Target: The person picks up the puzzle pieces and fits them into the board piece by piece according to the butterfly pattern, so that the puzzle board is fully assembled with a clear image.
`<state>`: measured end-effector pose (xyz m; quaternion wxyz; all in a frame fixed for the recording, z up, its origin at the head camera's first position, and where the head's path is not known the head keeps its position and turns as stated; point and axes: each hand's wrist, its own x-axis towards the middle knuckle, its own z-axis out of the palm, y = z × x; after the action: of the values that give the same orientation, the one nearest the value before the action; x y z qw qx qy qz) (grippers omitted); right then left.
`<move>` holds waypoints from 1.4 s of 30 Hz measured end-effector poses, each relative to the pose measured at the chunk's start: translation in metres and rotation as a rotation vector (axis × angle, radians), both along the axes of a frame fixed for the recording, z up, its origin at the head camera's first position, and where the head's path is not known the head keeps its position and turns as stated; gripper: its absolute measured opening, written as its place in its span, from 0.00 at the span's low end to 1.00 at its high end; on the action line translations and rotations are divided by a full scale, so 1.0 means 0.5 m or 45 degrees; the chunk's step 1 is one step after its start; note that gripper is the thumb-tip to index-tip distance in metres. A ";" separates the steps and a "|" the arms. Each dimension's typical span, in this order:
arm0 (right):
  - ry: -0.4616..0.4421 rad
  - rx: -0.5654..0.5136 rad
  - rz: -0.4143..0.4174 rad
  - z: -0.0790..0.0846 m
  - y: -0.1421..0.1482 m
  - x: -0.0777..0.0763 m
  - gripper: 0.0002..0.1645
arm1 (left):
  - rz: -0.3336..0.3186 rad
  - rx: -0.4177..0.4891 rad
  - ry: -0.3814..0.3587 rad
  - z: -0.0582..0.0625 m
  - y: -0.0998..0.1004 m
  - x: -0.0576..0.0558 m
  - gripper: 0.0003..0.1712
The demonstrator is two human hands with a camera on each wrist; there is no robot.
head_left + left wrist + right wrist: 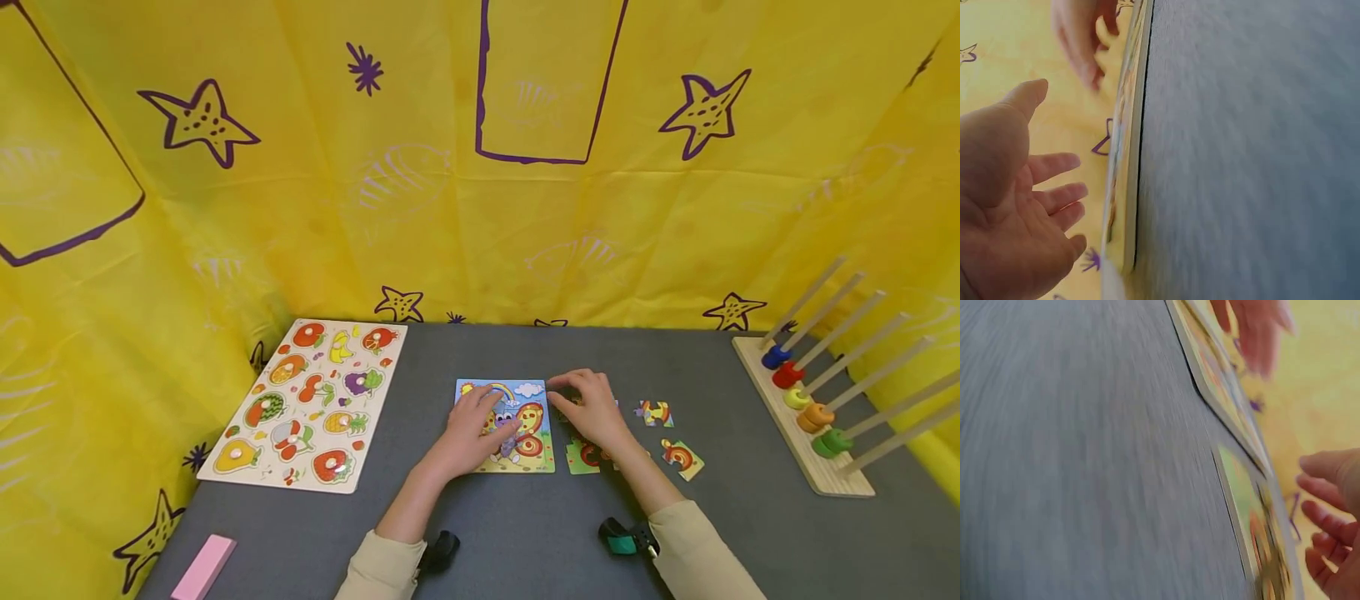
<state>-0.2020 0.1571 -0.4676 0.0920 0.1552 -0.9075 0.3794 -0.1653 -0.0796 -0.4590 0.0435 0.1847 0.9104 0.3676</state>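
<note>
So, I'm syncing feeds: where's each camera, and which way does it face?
Head: worn there, facing forward-down at the colourful square butterfly puzzle; left hand, right hand, forearms.
Left wrist: on that wrist, facing across the grey tabletop; left hand, right hand.
Right wrist: on that wrist, facing likewise; both hands.
Wrist views share printed yellow cloth.

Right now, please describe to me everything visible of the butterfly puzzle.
The butterfly puzzle is a thin, roughly square board with a wood-like edge. A purple-bodied butterfly with red-and-yellow wings appears beneath sun, rainbow and cloud. It lies flat on the grey table. The left hand hides part of it but, from the left wrist, looks apart.
</note>
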 end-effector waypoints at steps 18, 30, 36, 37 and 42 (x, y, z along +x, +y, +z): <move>-0.102 0.188 0.003 -0.005 0.100 0.021 0.20 | -0.028 -0.112 -0.150 0.003 -0.100 0.086 0.43; -0.064 -0.167 -0.100 0.006 0.047 0.021 0.08 | -0.008 -0.099 -0.106 0.000 -0.098 0.084 0.42; -0.167 -0.394 -0.219 0.039 -0.011 0.015 0.11 | -0.019 -0.117 -0.094 -0.003 -0.098 0.083 0.41; -0.195 -0.435 -0.218 0.044 -0.021 0.013 0.13 | -0.022 -0.114 -0.094 -0.004 -0.098 0.083 0.41; -0.382 -0.573 -0.133 0.045 -0.086 0.013 0.14 | -0.021 -0.108 -0.110 -0.006 -0.101 0.080 0.43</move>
<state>-0.1952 0.1143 -0.4449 0.0081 0.0260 -0.8106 0.5849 -0.1254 -0.1302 -0.4621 0.0935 0.1743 0.9209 0.3359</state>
